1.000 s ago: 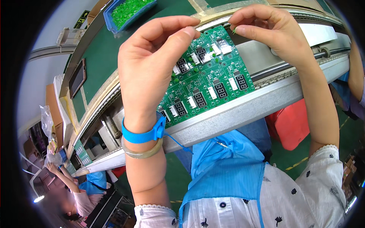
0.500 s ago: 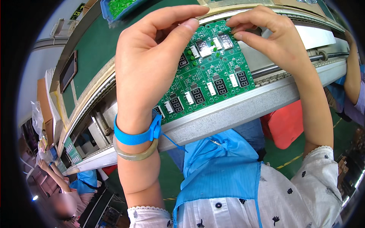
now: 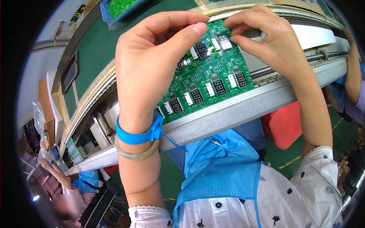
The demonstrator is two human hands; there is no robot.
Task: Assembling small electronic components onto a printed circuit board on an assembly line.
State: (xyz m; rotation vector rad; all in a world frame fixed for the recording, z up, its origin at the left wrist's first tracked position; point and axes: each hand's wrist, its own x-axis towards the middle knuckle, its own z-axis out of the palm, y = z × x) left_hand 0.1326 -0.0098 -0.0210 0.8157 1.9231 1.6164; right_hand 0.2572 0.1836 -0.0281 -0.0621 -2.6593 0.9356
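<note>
A person's two bare hands work over a green circuit board panel (image 3: 207, 81) that lies on the metal rails of a conveyor line (image 3: 243, 108), with a green-topped counter (image 3: 97, 49) behind it. The panel carries rows of small black numeric display modules and white connectors, and a few small green parts stand near its far edge.

The left hand (image 3: 152, 68) arches over the panel's left half, its thumb and fingers (image 3: 192, 32) curved and a little apart. Whether they hold anything cannot be told.

The right hand (image 3: 266, 38) is at the panel's far right corner, its fingers (image 3: 232, 38) pinched close together just above a grey display module. A tiny part may sit between them, but it is too small to make out.

The left wrist wears a blue strap (image 3: 138, 133) with a thin cord and a pale bangle. A blue bin of green parts (image 3: 121, 7) sits at the counter's far edge.

The step in hand looks like seating a small component into the board. The next move would call for lining its pins up with the holes and pressing down gently.
</note>
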